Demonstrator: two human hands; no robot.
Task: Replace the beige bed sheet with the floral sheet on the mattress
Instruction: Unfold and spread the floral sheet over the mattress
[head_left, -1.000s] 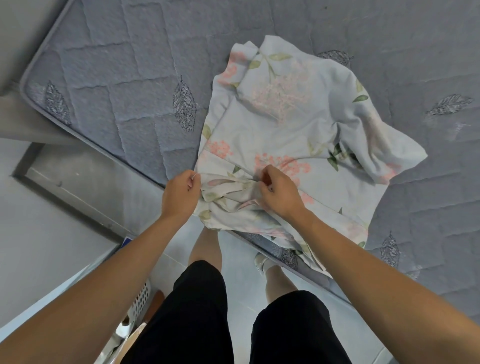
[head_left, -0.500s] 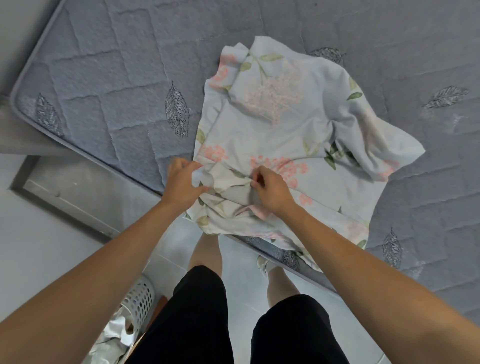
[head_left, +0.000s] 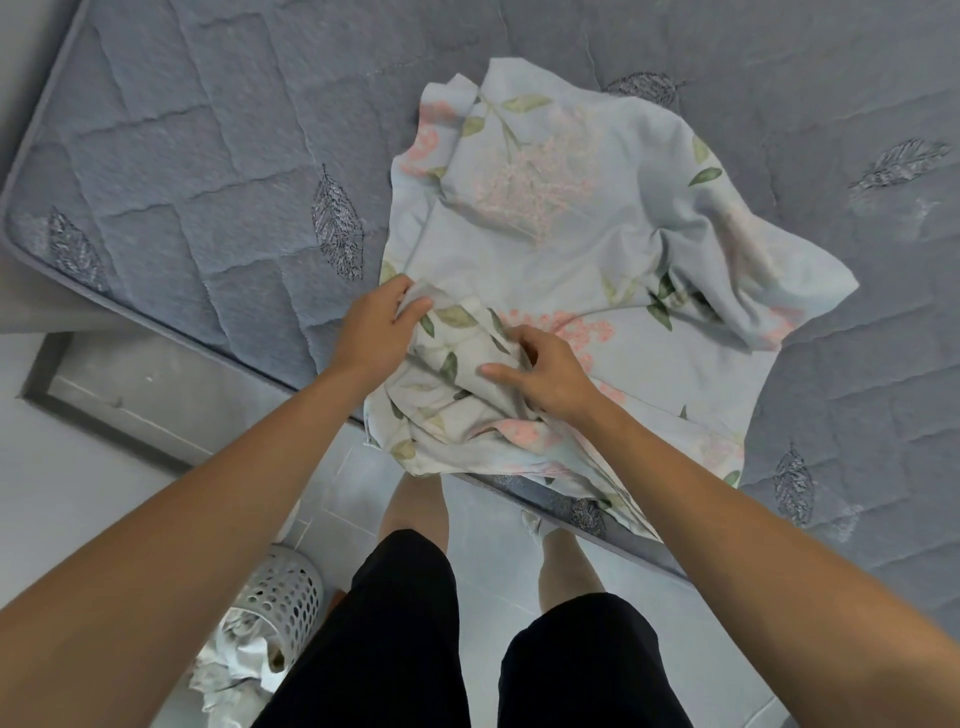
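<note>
Floral sheet (head_left: 597, 270) bunched on mattress (head_left: 208, 156) near edge, laundry basket (head_left: 283, 587) on floor below

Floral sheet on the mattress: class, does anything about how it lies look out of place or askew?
Yes. The floral sheet lies bunched and crumpled on the bare mattress, not spread flat. Its near part spills over the mattress edge toward the floor, where both hands, left and right, are gathering folds.

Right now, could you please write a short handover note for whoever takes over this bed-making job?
Left hand: gripping the floral sheet at its near-left edge.
Right hand: fingers curled into the bunched folds; grip unclear.
The sheet lies crumpled on the bare grey mattress, part hanging over the near edge.
Done: no beige sheet on the mattress.
Left: unfold, spread, fit the corners.
</note>
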